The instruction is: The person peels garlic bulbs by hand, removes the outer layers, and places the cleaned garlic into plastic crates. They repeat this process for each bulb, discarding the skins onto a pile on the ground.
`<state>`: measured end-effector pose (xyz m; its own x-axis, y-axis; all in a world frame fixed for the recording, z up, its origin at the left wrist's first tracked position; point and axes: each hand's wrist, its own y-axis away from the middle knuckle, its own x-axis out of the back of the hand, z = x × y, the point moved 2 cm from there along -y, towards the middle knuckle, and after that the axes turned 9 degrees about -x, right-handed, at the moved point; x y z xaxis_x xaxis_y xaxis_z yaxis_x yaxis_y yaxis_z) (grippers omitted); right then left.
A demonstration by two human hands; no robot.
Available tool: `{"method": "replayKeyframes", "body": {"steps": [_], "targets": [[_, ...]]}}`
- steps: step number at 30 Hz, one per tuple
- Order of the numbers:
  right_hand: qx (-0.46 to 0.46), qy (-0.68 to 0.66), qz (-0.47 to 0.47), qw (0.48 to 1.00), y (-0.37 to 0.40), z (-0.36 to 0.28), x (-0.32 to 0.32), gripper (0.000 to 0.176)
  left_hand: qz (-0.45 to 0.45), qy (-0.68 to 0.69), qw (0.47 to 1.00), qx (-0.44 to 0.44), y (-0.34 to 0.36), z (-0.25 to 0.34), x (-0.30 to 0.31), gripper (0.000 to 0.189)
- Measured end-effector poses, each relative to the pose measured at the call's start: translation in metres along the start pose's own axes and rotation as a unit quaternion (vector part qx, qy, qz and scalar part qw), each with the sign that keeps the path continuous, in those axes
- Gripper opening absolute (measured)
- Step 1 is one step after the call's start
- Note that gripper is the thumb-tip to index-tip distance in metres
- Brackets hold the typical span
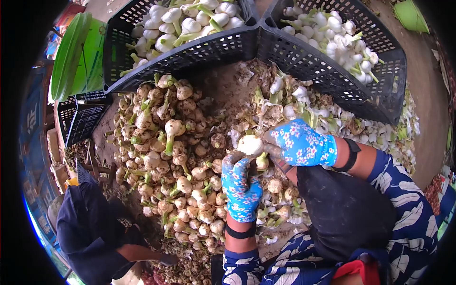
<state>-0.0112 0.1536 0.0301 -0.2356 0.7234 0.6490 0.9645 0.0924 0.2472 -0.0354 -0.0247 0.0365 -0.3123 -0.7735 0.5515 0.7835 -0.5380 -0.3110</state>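
A pale, mostly white garlic bulb (250, 145) with a short green stem is held between my two gloved hands, above the pile. My left hand (242, 187), in a blue flowered glove with soiled fingertips, is closed round the bulb's lower left side. From the right, my right hand (301, 142), in a matching glove, pinches at the bulb's edge; its fingertips are partly hidden. Just left of both hands lies a large heap of brownish, unpeeled garlic bulbs (174, 128). Loose garlic skins (327, 116) cover the ground beyond my right hand.
Two black plastic crates (190, 59) (327, 71) holding white garlic bulbs (327, 33) stand at the far side. A green bucket (90, 57) is at the upper left, above a smaller black crate (85, 118). Another person's dark-clothed leg (90, 228) and hand are at lower left.
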Motion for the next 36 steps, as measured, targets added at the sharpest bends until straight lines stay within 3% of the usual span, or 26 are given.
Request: {"method": "replayKeyframes", "body": {"steps": [2,6,9,10,12,14,15,16,18,20,21,22,23,24,26,27,28,30,32,34,35,36], "targets": [[0.029,0.008,0.010,0.999,0.000,0.005,-0.004,0.016,-0.017,0.011,1.000,0.002,0.000,-0.003,0.002,0.026],[-0.010,0.032,-0.042,0.999,-0.006,0.009,-0.005,0.015,-0.039,0.019,0.999,-0.016,0.001,-0.001,0.001,0.028],[-0.005,0.052,0.124,0.991,-0.019,0.040,-0.013,0.025,-0.043,0.033,0.998,-0.016,0.005,0.004,0.003,0.029],[-0.179,0.055,0.035,0.982,-0.025,0.043,-0.003,0.024,-0.044,0.036,0.998,-0.021,0.005,0.007,0.004,0.028],[-0.208,0.083,0.046,0.973,-0.026,0.090,-0.017,0.023,-0.046,0.048,0.998,-0.023,0.004,0.011,0.007,0.028],[-0.102,0.079,0.076,0.989,-0.010,0.110,-0.033,0.027,-0.042,0.120,0.990,0.058,-0.002,0.020,0.001,0.025],[-0.050,0.046,0.088,0.994,-0.004,0.115,-0.043,0.035,-0.040,0.162,0.986,-0.012,-0.019,0.034,-0.008,0.029],[0.103,0.096,-0.099,0.985,0.004,0.075,-0.014,0.037,-0.035,0.202,0.975,-0.084,-0.042,0.050,-0.019,0.034],[0.108,0.055,-0.063,0.991,-0.006,0.051,-0.008,0.036,-0.049,0.244,0.953,-0.176,-0.085,0.083,-0.027,0.047],[0.081,-0.051,0.002,0.995,0.002,0.058,-0.023,0.036,0.002,0.160,0.972,-0.171,-0.098,0.077,-0.019,0.060],[0.067,-0.105,0.039,0.991,0.001,0.053,-0.024,0.035,0.058,0.092,0.986,-0.124,-0.087,0.054,-0.017,0.062],[-0.079,0.034,-0.058,0.995,0.001,0.064,-0.026,0.037,0.111,0.035,0.993,-0.032,-0.067,0.016,-0.018,0.062],[-0.086,0.033,-0.057,0.994,-0.001,0.071,-0.028,0.038,0.108,-0.113,0.987,0.022,-0.043,-0.026,-0.016,0.068],[-0.100,0.029,-0.061,0.993,0.004,0.076,-0.034,0.039,0.009,-0.312,0.944,0.106,-0.023,-0.065,-0.017,0.065],[-0.120,-0.029,-0.083,0.989,0.003,0.067,-0.033,0.030,-0.201,-0.365,0.877,0.241,0.014,-0.130,-0.027,0.052],[-0.155,-0.063,-0.060,0.984,0.000,0.052,-0.032,0.031,-0.198,-0.364,0.878,0.240,0.018,-0.149,-0.031,0.052],[-0.089,-0.059,-0.026,0.994,-0.006,0.052,-0.039,0.031,-0.193,-0.346,0.895,0.205,0.010,-0.160,-0.035,0.050],[-0.076,-0.099,-0.030,0.992,-0.013,0.051,-0.046,0.031,-0.178,-0.329,0.920,0.114,-0.001,-0.164,-0.048,0.047],[-0.076,-0.132,-0.036,0.988,-0.023,0.046,-0.044,0.037,-0.207,-0.349,0.907,0.113,-0.011,-0.157,-0.050,0.047],[-0.091,-0.164,-0.024,0.982,-0.029,0.046,-0.048,0.044,-0.064,-0.092,0.972,0.205,0.022,-0.210,-0.058,0.047],[-0.111,-0.147,-0.038,0.982,-0.028,0.038,-0.044,0.051,0.000,0.003,0.977,0.215,0.021,-0.200,-0.049,0.047],[-0.089,-0.094,-0.050,0.990,-0.030,0.034,-0.045,0.056,0.000,0.123,0.904,0.409,0.006,-0.159,-0.034,0.048]]}}
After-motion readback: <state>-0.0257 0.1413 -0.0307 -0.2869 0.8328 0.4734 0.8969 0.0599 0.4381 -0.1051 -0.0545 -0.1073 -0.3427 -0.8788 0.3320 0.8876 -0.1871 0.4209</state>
